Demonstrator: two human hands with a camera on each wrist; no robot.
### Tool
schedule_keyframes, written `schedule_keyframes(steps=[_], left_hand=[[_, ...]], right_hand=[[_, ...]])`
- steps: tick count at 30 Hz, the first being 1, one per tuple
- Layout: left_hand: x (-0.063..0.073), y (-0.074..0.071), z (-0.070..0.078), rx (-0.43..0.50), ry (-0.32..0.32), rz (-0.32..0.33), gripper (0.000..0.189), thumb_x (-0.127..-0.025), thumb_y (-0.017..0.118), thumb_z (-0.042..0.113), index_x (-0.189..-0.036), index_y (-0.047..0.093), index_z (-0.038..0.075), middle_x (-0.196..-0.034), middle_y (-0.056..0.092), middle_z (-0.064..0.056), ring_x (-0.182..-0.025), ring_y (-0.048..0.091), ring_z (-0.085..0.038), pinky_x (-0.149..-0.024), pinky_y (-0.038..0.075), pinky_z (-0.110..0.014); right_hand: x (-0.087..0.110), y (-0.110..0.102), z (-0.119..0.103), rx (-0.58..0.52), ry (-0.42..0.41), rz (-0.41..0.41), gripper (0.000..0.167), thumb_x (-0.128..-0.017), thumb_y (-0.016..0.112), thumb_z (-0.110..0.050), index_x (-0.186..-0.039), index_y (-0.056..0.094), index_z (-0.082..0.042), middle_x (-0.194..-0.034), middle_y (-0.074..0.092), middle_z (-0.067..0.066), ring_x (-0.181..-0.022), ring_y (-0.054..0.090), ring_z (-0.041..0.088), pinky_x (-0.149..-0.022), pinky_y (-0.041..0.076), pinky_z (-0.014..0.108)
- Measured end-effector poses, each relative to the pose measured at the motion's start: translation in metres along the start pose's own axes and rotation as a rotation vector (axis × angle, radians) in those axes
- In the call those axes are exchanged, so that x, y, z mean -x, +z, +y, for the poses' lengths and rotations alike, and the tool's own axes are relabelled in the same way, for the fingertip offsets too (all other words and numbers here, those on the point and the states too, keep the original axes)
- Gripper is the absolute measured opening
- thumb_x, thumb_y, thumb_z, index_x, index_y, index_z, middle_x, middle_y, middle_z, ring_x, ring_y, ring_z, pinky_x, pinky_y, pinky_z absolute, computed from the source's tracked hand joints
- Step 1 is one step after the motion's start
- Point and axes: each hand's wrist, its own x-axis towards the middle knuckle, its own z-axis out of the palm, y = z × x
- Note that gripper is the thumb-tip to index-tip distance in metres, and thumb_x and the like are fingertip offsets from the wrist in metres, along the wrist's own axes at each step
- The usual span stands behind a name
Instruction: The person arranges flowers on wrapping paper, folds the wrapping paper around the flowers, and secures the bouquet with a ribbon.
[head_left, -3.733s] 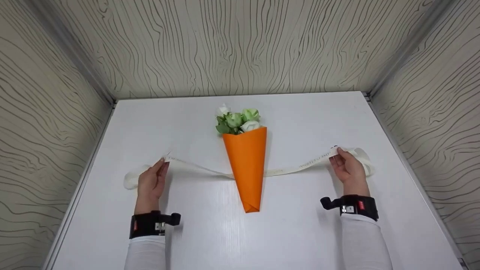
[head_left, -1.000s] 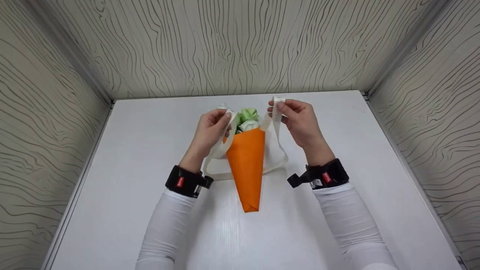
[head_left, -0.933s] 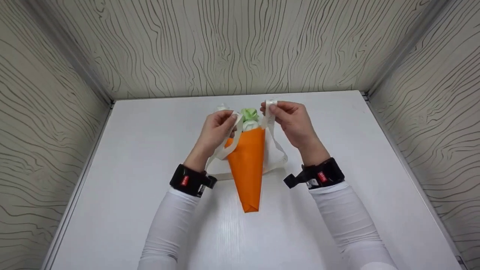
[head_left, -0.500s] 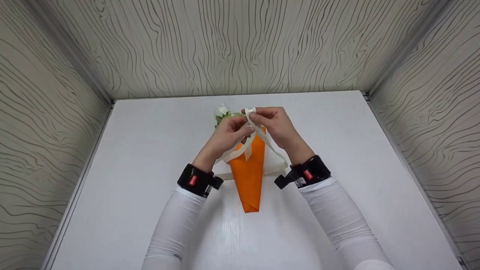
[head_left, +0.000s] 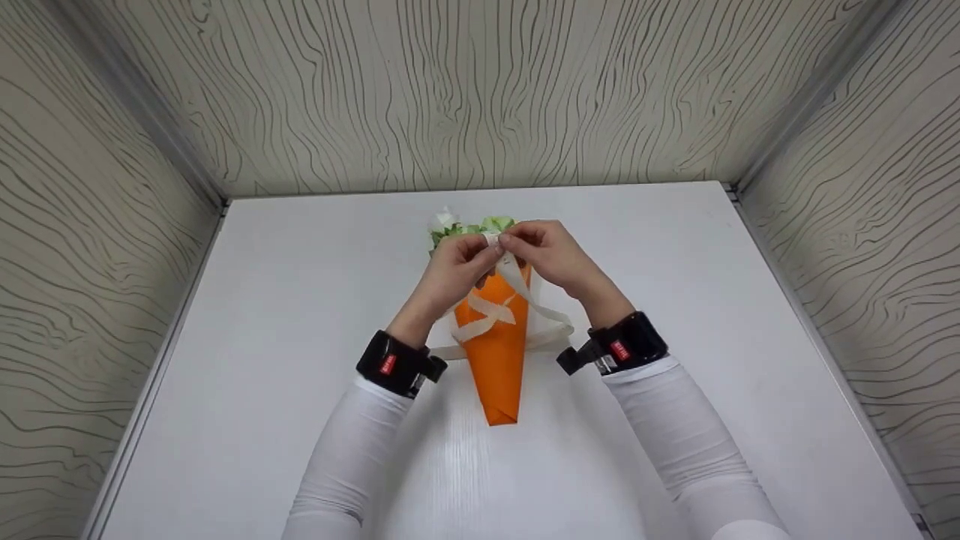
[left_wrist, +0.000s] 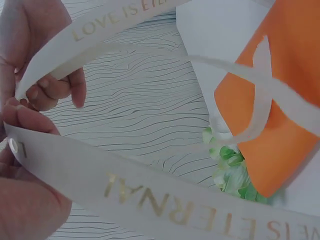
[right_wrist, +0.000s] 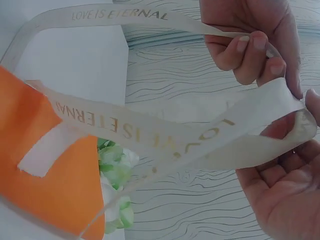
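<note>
A bouquet of white and green flowers (head_left: pixel 445 220) lies on the table in an orange paper cone (head_left: pixel 496 375). Above its upper end both hands meet, holding one cream ribbon (head_left: pixel 516 279) whose middle passes beneath the cone. My left hand (head_left: pixel 450 271) pinches the ribbon between thumb and fingers. The right hand (head_left: pixel 553 253) also pinches it, fingertips right beside the left ones. Gold "LOVE IS ETERNAL" lettering runs along the ribbon (right_wrist: pixel 107 120) in both wrist views. Loose ends hang over the orange paper (left_wrist: pixel 287 150). Part of the flowers is hidden behind the hands.
The white table (head_left: pixel 262 360) ends at a back wall (head_left: pixel 480 90) with wood-grain lines, and similar panels stand left and right. Black wrist straps (head_left: pixel 394 365) with small protruding arms sit on both wrists.
The hands, first wide apart with the ribbon stretched beneath the cone, have come up and together over the bouquet. The ribbon ends now cross in front of the paper; the bouquet stays put.
</note>
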Motion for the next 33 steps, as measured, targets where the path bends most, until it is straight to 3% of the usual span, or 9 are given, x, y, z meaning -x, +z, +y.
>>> schedule_keyframes(steps=[5, 11, 14, 17, 19, 25, 33], left_hand=[[0.001, -0.002, -0.002, -0.014, -0.033, 0.035, 0.030, -0.100, 0.058, 0.030, -0.085, 0.063, 0.004, -0.071, 0.053, -0.005, -0.059, 0.046, -0.017, -0.056, 0.043, -0.029], [0.003, -0.007, -0.006, -0.033, -0.036, 0.058, 0.023, -0.099, 0.061, 0.026, -0.097, 0.069, 0.005, -0.073, 0.056, -0.007, -0.060, 0.048, -0.015, -0.058, 0.045, -0.029], [0.006, -0.011, -0.009, -0.066, -0.042, 0.089, 0.022, -0.098, 0.062, 0.024, -0.104, 0.072, 0.005, -0.075, 0.058, -0.007, -0.061, 0.049, -0.015, -0.058, 0.046, -0.026], [0.009, -0.015, -0.010, -0.118, -0.053, 0.133, 0.020, -0.097, 0.064, 0.023, -0.103, 0.072, 0.005, -0.076, 0.058, -0.006, -0.062, 0.051, -0.015, -0.058, 0.047, -0.023], [0.011, -0.017, -0.012, -0.143, -0.054, 0.160, 0.019, -0.096, 0.065, 0.022, -0.100, 0.072, 0.005, -0.076, 0.059, -0.005, -0.064, 0.051, -0.015, -0.058, 0.048, -0.023], [0.012, -0.021, -0.018, -0.205, -0.027, 0.208, 0.021, -0.097, 0.064, 0.022, -0.100, 0.071, 0.003, -0.080, 0.061, -0.006, -0.068, 0.055, -0.017, -0.062, 0.050, -0.026], [0.012, -0.015, -0.029, -0.286, -0.013, 0.262, 0.022, -0.097, 0.064, 0.023, -0.106, 0.070, 0.004, -0.090, 0.064, -0.006, -0.080, 0.058, -0.019, -0.070, 0.050, -0.031]], right_hand=[[0.001, -0.002, -0.001, 0.054, 0.037, 0.009, 0.024, -0.096, 0.066, -0.021, -0.105, 0.072, 0.001, -0.093, 0.066, 0.006, -0.079, 0.051, 0.017, -0.069, 0.045, 0.024], [0.004, -0.006, -0.002, 0.074, 0.008, 0.036, 0.023, -0.097, 0.064, -0.019, -0.105, 0.070, 0.002, -0.098, 0.065, 0.009, -0.084, 0.055, 0.021, -0.074, 0.049, 0.025], [0.006, -0.011, -0.001, 0.077, -0.037, 0.079, 0.022, -0.098, 0.062, -0.017, -0.103, 0.067, 0.004, -0.104, 0.058, 0.011, -0.094, 0.054, 0.022, -0.084, 0.048, 0.031], [0.006, -0.016, 0.002, 0.064, -0.090, 0.126, 0.021, -0.098, 0.061, -0.014, -0.099, 0.064, 0.007, -0.117, 0.050, 0.015, -0.108, 0.047, 0.021, -0.100, 0.041, 0.039], [0.006, -0.019, 0.004, 0.031, -0.100, 0.139, 0.022, -0.099, 0.060, -0.013, -0.100, 0.063, 0.009, -0.123, 0.049, 0.016, -0.115, 0.045, 0.021, -0.105, 0.037, 0.043], [0.009, -0.020, 0.006, -0.090, -0.014, 0.096, 0.024, -0.101, 0.055, -0.013, -0.111, 0.061, 0.008, -0.106, 0.063, 0.015, -0.094, 0.063, 0.022, -0.088, 0.052, 0.034], [0.011, -0.013, 0.012, -0.333, 0.123, -0.006, 0.017, -0.105, 0.045, -0.016, -0.107, 0.051, -0.001, -0.093, 0.064, 0.010, -0.081, 0.064, 0.018, -0.076, 0.055, 0.031]])
